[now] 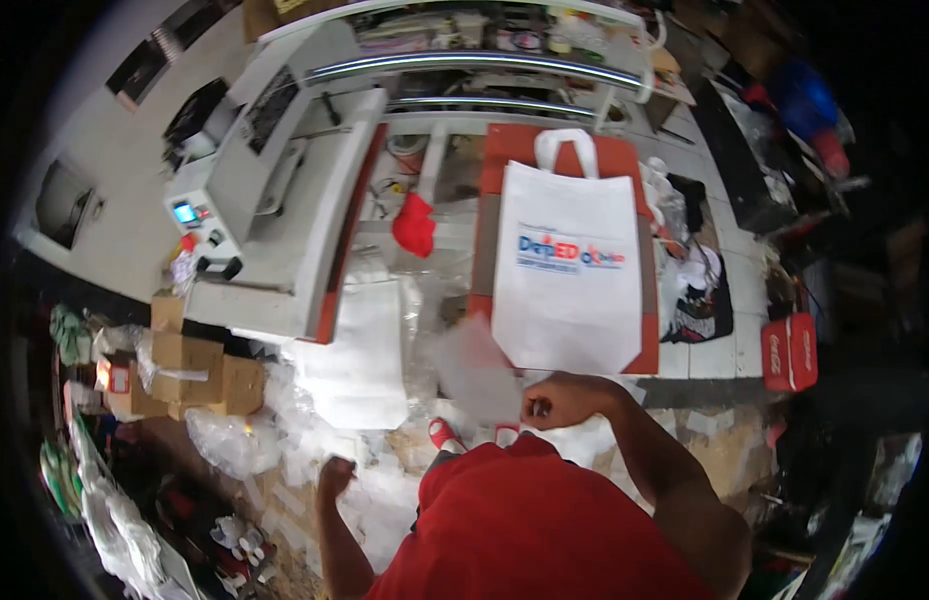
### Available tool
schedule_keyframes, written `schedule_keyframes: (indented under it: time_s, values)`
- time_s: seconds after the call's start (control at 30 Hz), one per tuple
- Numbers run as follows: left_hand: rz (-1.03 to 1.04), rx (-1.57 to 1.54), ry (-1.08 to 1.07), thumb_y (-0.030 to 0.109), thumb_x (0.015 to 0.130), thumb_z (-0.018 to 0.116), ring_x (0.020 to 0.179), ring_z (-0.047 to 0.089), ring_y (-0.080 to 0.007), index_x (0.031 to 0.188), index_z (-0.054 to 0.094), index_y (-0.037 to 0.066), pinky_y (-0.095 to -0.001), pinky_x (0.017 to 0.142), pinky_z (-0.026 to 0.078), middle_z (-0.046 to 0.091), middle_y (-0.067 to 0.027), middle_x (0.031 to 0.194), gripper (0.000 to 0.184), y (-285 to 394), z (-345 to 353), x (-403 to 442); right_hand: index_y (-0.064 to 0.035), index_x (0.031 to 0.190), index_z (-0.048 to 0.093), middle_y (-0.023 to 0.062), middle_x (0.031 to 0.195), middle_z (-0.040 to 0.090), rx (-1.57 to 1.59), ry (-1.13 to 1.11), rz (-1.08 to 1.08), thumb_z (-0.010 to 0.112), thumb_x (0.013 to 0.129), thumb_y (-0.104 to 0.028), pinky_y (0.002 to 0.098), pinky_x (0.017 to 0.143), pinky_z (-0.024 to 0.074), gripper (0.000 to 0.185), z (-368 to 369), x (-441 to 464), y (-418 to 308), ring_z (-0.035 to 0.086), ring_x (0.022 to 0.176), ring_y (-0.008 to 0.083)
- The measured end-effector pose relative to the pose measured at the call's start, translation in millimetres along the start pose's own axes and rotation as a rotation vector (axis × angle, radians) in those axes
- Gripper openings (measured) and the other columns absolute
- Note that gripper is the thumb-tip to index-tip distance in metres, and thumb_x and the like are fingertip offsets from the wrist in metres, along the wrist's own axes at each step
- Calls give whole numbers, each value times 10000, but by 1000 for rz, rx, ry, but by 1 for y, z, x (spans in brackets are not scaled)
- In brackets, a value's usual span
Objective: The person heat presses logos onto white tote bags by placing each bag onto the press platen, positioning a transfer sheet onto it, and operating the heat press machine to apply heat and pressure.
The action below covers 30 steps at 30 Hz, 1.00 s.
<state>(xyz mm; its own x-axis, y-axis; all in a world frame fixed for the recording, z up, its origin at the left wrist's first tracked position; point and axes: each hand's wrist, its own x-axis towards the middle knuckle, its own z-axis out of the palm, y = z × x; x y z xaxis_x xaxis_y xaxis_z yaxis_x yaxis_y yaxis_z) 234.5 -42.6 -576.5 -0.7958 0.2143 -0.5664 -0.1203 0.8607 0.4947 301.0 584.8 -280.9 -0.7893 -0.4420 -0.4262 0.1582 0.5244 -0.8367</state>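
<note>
A white tote bag (570, 270) with a blue and red printed design lies flat on the red-brown platen (503, 150), handle pointing away from me. My right hand (565, 402) is just below the bag's bottom edge, its fingers curled. At its fingertips is a thin, translucent white sheet (477, 375), smeared by motion; the hand seems to grip its edge. My left hand (335, 477) hangs low on the left, fingers curled in, with nothing visible in it. Another white bag or sheet (355, 370) lies between the platen and the heat press (295, 230).
The press carries a lit control panel (188, 213). A red cloth-like piece (415, 225) lies inside the frame. Cardboard boxes (190, 365) and clear plastic (235, 440) are on the left. White scraps (375, 500) cover the floor. A red Coca-Cola box (790, 352) stands at right.
</note>
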Motion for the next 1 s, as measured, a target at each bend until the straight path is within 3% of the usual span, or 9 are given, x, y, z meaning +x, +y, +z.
schedule_keyframes:
  time_s: [0.1, 0.2, 0.33, 0.53, 0.6, 0.67, 0.77, 0.87, 1.0]
  values:
    - [225, 165, 635, 251, 871, 648, 760, 680, -382, 870, 644, 21, -470, 676, 527, 685, -221, 817, 230, 122, -132, 1, -5, 938, 659, 91, 848, 705, 177, 169, 163, 694, 894, -221, 314, 697, 539, 223, 0, -3, 3, 674, 755, 138]
    - [326, -20, 932, 212, 837, 726, 681, 649, -368, 838, 565, 17, -427, 601, 500, 643, -174, 713, 253, 231, -251, 12, -6, 878, 641, 70, 734, 677, -157, 672, 195, 703, 877, -214, 310, 627, 521, 217, 7, 8, 29, 653, 689, 137]
    - [472, 42, 1122, 377, 787, 817, 618, 616, -323, 885, 545, 29, -398, 591, 501, 616, -130, 687, 452, 296, -342, 63, -8, 892, 627, 61, 659, 626, 136, 569, 316, 675, 893, -148, 299, 529, 494, 149, 36, 28, 11, 601, 562, 124]
    - [652, 122, 1000, 424, 768, 828, 610, 594, -349, 839, 502, 32, -426, 578, 482, 577, -129, 653, 515, 308, -368, 118, 9, 851, 640, 125, 763, 696, 39, 344, 237, 716, 848, -226, 354, 624, 540, 247, 110, 125, 32, 672, 652, 192]
    - [564, 134, 985, 386, 799, 811, 617, 603, -341, 848, 520, 30, -414, 594, 493, 602, -127, 681, 463, 312, -362, 115, -6, 882, 648, 140, 790, 696, -29, 479, 101, 734, 830, -269, 370, 671, 544, 281, 144, 183, 82, 691, 733, 231]
    - [605, 54, 966, 365, 822, 794, 618, 606, -327, 856, 540, 29, -405, 601, 496, 616, -123, 698, 423, 306, -357, 114, 30, 888, 616, 207, 831, 679, 35, 594, 205, 760, 785, -361, 424, 707, 529, 429, 164, 247, 97, 680, 787, 334]
    - [697, -126, 899, 226, 920, 690, 650, 602, -226, 936, 621, 24, -338, 645, 489, 648, -113, 742, 215, 302, -342, 72, 38, 998, 599, 226, 928, 687, 84, 761, 357, 787, 751, -425, 438, 776, 534, 557, 194, 330, 104, 679, 892, 380]
    - [743, -333, 867, 120, 994, 536, 659, 505, -170, 938, 535, -42, -299, 631, 429, 565, -106, 759, 171, 245, -293, 40, 25, 1100, 576, 238, 988, 691, 118, 865, 492, 825, 721, -445, 462, 841, 529, 654, 210, 379, 94, 664, 981, 413]
    - [377, -129, 729, 144, 977, 576, 647, 551, -217, 883, 574, -13, -373, 584, 435, 620, -125, 767, 183, 145, -211, 11, 16, 934, 646, 229, 944, 700, 310, 901, 556, 834, 674, -430, 416, 818, 528, 549, 227, 408, 118, 675, 912, 378]
